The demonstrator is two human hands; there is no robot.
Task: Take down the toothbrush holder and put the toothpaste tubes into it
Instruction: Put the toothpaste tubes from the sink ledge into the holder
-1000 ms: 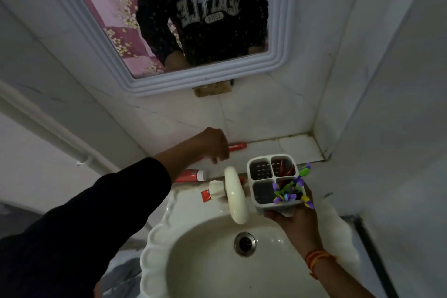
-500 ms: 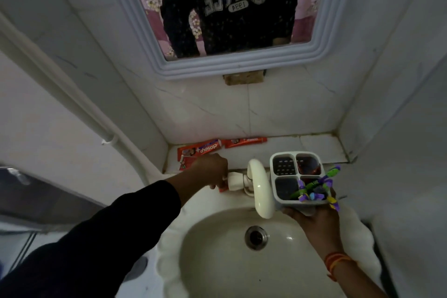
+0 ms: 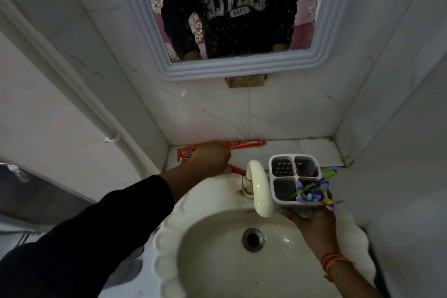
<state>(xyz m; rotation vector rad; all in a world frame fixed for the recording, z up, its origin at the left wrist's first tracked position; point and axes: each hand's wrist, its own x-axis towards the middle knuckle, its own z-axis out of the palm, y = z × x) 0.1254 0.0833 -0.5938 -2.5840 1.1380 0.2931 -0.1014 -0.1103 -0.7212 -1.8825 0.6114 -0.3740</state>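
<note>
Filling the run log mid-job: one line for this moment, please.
left hand: closed over red toothpaste tubes on ledge | right hand: holding toothbrush holder above sink | tubes in holder: none visible

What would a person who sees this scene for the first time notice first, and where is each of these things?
Probably the white toothbrush holder, held up by the right hand over the right side of the basin, with a purple and green toothbrush in its near right compartment. Next, the red toothpaste tubes on the ledge behind the tap, where the left hand is closed over them. Above hangs a mirror showing a dark sweatshirt.
</note>
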